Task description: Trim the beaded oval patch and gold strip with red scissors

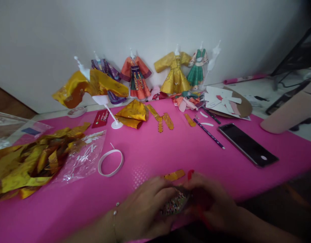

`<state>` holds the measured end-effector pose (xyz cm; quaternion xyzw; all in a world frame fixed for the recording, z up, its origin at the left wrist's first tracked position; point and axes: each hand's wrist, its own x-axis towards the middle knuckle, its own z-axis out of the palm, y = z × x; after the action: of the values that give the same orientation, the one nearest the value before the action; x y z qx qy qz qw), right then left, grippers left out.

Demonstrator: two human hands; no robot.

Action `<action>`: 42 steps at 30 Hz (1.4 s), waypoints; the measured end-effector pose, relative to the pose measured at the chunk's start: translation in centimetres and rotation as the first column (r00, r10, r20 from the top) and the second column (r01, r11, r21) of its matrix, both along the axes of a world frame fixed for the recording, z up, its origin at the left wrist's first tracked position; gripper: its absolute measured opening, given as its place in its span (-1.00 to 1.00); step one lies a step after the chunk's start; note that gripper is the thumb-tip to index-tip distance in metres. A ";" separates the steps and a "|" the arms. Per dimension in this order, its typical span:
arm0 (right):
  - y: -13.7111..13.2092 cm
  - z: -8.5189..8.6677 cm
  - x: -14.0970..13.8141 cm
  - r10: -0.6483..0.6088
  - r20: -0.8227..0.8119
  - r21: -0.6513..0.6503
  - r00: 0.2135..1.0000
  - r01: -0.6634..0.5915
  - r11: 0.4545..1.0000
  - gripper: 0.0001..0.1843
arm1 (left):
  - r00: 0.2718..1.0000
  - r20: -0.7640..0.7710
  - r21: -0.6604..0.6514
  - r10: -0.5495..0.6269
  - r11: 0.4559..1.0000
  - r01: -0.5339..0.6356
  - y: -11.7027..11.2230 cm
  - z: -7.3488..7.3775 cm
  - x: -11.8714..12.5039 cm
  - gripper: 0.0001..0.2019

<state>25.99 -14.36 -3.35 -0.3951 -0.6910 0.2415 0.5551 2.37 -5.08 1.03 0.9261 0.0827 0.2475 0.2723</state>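
My left hand is closed around a dark piece covered in small multi-coloured beads, near the front edge of the pink table. Close against it, my right hand has its fingers curled. A red curved part shows at its fingertips and more red shows lower in its grip; blur and shadow hide what kind of thing this is. Just beyond my hands lies a short gold fabric strip. Farther back are more cut gold strips and a folded gold fabric piece.
Gold fabric scraps and a clear plastic bag lie left, beside a white tape ring. A stand draped in gold cloth leans behind. Dressed miniature mannequins line the wall. A phone and pencil lie right.
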 end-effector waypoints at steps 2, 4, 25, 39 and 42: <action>0.0 -0.2 0.0 0.000 -0.003 -0.016 1.000 0.000 1.000 -0.32 | 1.000 0.015 0.025 0.007 1.000 -0.008 0.0 0.0 0.2 -0.68; 0.0 -0.4 -0.1 -0.004 -0.004 -0.026 1.000 0.004 1.000 -0.34 | 1.000 0.001 0.048 0.017 0.999 -0.017 0.0 0.3 0.3 -0.68; 0.1 0.3 0.0 -0.001 0.025 -0.005 1.000 0.002 1.000 -0.38 | 0.991 -0.100 0.060 -0.087 0.994 0.093 0.4 1.8 1.0 -0.81; 0.2 0.3 0.1 -0.016 0.033 0.022 0.999 0.015 1.000 -0.41 | 0.996 -0.052 0.186 -0.073 0.979 0.081 0.4 2.1 1.6 -0.82; 0.2 0.1 0.1 -0.013 0.032 0.012 0.999 0.013 1.000 -0.40 | 0.996 -0.064 0.224 -0.061 0.972 0.074 0.3 2.2 1.7 -0.80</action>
<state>26.08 -14.18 -3.23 -0.4003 -0.6987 0.2275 0.5476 4.09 -4.75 3.25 0.9600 0.0302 0.2196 0.1708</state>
